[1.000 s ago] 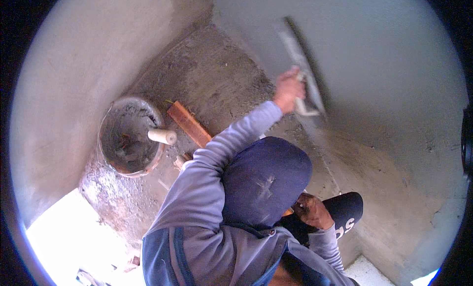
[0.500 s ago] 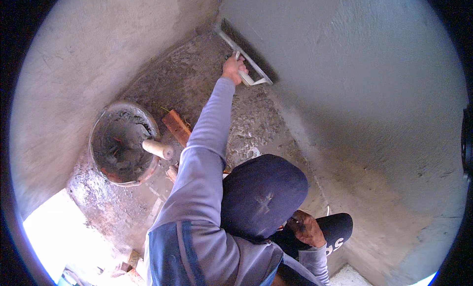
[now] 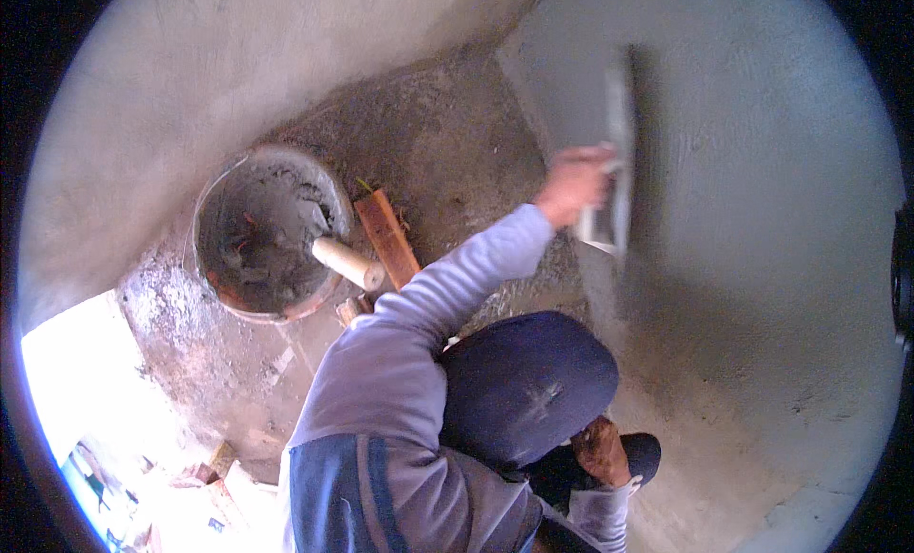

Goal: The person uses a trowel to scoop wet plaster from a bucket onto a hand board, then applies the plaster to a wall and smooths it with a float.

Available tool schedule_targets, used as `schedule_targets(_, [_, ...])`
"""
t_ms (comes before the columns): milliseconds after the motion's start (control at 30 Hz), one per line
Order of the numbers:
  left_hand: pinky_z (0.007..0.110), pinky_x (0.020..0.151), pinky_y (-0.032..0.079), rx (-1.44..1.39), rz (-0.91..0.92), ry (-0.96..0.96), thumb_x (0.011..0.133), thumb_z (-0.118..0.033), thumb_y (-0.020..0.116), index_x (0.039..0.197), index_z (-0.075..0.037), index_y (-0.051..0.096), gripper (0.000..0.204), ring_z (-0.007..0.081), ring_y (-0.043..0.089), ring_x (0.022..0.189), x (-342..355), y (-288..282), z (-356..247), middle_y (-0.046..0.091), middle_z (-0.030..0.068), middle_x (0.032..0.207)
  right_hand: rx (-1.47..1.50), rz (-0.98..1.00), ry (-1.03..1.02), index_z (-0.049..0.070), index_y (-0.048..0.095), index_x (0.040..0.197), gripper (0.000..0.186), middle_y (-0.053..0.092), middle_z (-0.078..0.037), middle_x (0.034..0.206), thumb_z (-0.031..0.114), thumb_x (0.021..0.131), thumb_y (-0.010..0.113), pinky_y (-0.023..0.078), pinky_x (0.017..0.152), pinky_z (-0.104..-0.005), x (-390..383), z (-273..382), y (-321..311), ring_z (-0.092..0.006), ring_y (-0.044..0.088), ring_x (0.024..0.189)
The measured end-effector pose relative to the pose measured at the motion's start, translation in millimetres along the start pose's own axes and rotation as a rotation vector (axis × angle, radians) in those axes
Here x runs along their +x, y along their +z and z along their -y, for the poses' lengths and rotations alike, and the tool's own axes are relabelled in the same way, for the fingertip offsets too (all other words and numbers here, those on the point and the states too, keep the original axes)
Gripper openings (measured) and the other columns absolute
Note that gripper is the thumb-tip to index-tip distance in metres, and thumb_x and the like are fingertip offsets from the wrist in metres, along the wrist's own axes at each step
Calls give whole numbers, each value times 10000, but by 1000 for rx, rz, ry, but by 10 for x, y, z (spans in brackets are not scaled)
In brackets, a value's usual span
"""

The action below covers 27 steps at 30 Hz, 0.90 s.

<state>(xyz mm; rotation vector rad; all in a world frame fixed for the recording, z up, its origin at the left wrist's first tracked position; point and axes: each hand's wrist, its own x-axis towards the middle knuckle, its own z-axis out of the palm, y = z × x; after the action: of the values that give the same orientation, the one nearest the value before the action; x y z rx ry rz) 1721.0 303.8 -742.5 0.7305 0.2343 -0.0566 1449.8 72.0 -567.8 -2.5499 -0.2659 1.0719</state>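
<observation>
My left hand (image 3: 574, 184) is closed round the handle of a plastering trowel (image 3: 621, 163), blurred by motion. The trowel's long blade lies against the wet grey plaster of the right wall (image 3: 752, 172). My right hand (image 3: 602, 450) is low beside my bent knee (image 3: 528, 386) in dark cloth, next to another dark piece of clothing or footwear (image 3: 643, 458); its fingers are mostly hidden. To the left stands a bucket (image 3: 221, 291) with grey mortar (image 3: 271, 225) inside. From the mortar a tool's thick wooden handle (image 3: 347, 263) sticks out over the rim.
A reddish brick or wood piece (image 3: 387, 237) lies on the rough floor (image 3: 447, 125) right of the bucket. A second plastered wall (image 3: 190, 96) rises on the left and meets the right wall at a far corner. Rubble (image 3: 224, 491) lies in bright light at lower left.
My left hand has swept the trowel rightward from the far corner at the wall's foot, higher onto the right wall, turning its blade more upright in view. My right hand stays low by the knee.
</observation>
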Motion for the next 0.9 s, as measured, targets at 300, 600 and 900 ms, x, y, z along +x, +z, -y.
schedule_targets(300, [369, 397, 363, -131, -258, -269, 900, -89, 446, 935, -105, 490, 58, 151, 392, 435, 1218, -1371, 375, 438, 29, 624, 86, 42, -16, -32, 599, 1081, 286, 643, -203, 916, 18, 801, 581, 493, 746, -375, -151, -400, 250, -353, 630, 847])
schedule_targets(600, [392, 627, 498, 1018, 40, 481, 853, -196, 544, 1106, -74, 627, 293, 225, 591, 739, 878, -545, -301, 639, 91, 840, 84, 23, -88, 11, 593, 1092, 301, 615, -186, 826, 20, 791, 588, 476, 686, -403, -99, -288, 224, -375, 601, 774])
schedule_targets(900, [383, 689, 471, 321, -46, 47, 908, -293, 538, 864, -30, 668, 297, 244, 606, 781, -47, -74, -167, 646, 119, 891, 30, -134, -268, 14, 591, 877, 98, 595, -194, 843, 28, 783, 615, 464, 678, -434, 200, 104, 123, -414, 583, 806])
